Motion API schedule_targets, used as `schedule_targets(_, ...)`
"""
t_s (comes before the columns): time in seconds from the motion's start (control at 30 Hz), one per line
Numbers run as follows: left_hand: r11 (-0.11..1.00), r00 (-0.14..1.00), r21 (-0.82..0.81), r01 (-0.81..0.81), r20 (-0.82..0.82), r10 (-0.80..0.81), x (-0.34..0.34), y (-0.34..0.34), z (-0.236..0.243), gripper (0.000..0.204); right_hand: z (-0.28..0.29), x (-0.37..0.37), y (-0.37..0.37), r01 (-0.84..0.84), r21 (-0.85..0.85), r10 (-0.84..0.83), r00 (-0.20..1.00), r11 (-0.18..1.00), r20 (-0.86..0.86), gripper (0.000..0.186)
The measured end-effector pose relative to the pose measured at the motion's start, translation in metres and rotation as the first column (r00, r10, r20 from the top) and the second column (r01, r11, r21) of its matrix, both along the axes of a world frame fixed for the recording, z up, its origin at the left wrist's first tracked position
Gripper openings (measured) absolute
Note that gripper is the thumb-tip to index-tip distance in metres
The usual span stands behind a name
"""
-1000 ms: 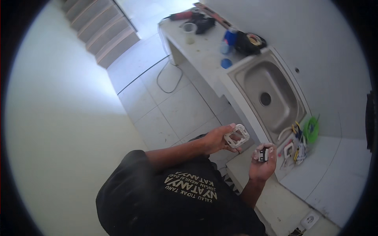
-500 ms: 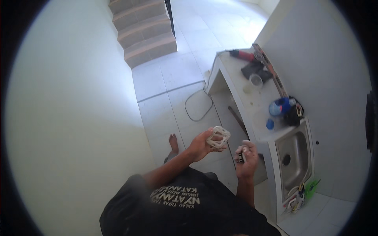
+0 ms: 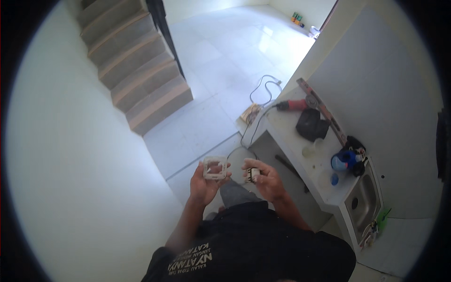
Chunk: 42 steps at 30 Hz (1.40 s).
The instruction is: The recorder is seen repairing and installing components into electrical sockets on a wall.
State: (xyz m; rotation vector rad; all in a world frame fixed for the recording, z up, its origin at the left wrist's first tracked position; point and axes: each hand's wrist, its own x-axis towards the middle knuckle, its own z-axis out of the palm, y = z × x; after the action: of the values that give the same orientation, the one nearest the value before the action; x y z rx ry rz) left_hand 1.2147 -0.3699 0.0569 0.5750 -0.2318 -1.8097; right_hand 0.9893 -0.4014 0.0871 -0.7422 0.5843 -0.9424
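Note:
My left hand [image 3: 200, 190] is closed on a white square plastic frame [image 3: 214, 177] with an open middle, like the surround of a wall switch. Its fingers grip the frame at the sides, and some show through the opening. Just to the right, my right hand [image 3: 271, 184] pinches a small white block with black parts [image 3: 254, 175], which looks like an electrical switch or socket insert. Its fingertips have pale dust on them. Frame and block are held apart, side by side in front of my body at about the same height.
Right of me runs a white counter [image 3: 286, 126] with a red angle grinder [image 3: 297, 105], a long reddish bar [image 3: 324, 111], a black bag [image 3: 311, 124] and a blue bottle [image 3: 341, 161]. A steel sink [image 3: 369, 214] is nearer. Stairs [image 3: 157, 105] rise at left; a cable [image 3: 266, 102] lies ahead.
My left hand has moved left with the frame and turned it more upright. My right hand has come left with the block. The view has swung, showing more stairs and floor ahead.

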Motion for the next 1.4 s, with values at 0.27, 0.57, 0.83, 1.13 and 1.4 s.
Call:
schedule_targets(0.27, 0.990, 0.998, 0.138, -0.035, 0.066, 0.026, 0.090, -0.197, -0.024, 0.060, -0.011, 0.121, -0.245, -0.142, -0.128, 0.129, 0.986, 0.981, -0.106, 0.050)
schedule_targets(0.57, 0.981, 0.985, 0.106, 0.160, 0.054, -0.166, 0.131, -0.472, -0.007, 0.058, 0.051, 0.110, -0.431, 0.120, -0.258, -0.195, 0.936, 0.959, -0.292, 0.043)
schedule_targets(0.83, 0.678, 0.686, 0.107, 0.727, -0.107, -0.719, 0.064, -0.678, -0.003, 0.060, 0.060, 0.120, -0.513, 0.638, -0.141, -0.629, 0.655, 0.757, -0.418, 0.034)
schedule_targets(1.13, 0.343, 0.323, -0.094, 0.935, -0.181, -0.929, 0.003, -0.832, 0.049, 0.057, 0.099, 0.128, -0.606, 0.864, -0.291, -0.870, 0.277, 0.411, -0.408, 0.037)
schedule_targets(1.4, 0.156, 0.112, -0.238, 0.959, -0.187, -0.976, -0.035, -0.845, 0.061, 0.062, 0.114, 0.127, -0.613, 0.856, -0.464, -0.881, -0.021, 0.229, -0.473, 0.040)
